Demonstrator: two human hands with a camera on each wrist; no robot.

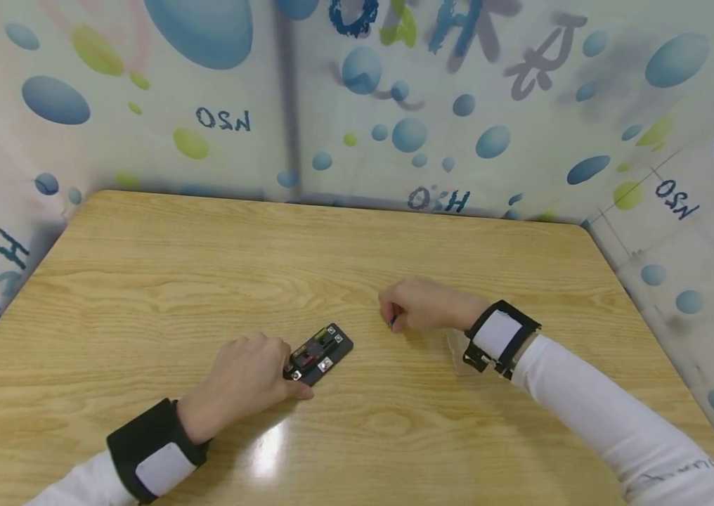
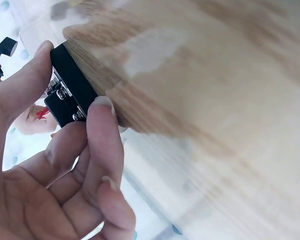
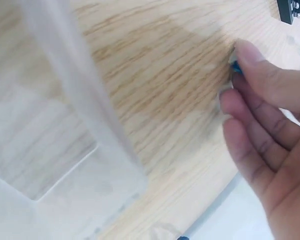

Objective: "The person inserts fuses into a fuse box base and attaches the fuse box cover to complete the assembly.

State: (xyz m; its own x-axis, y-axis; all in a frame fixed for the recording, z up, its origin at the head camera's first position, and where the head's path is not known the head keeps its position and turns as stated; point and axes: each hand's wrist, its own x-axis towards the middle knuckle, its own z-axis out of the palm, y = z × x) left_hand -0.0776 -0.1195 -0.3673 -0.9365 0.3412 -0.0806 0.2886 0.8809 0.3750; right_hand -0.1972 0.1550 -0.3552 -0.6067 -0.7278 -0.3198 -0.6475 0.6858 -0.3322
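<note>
My left hand (image 1: pixel 249 376) grips the lower left end of a small black board (image 1: pixel 339 342) with electronic parts and silver screws on its face. In the left wrist view, thumb and fingers pinch the edges of the black board (image 2: pixel 75 75), and a bit of red (image 2: pixel 41 113) shows beside it. To the right, apart from the board, my right hand (image 1: pixel 423 303) is low over the table with curled fingers. Between its thumb and index finger, the right wrist view shows a tiny blue piece (image 3: pixel 235 66), mostly hidden; its kind cannot be made out.
A clear plastic box (image 3: pixel 115 175) stands on the table beside the right hand, partly under the wrist in the head view. The wood-grain table (image 1: pixel 205 260) meets a patterned backdrop (image 1: pixel 357 140) at its back and sides.
</note>
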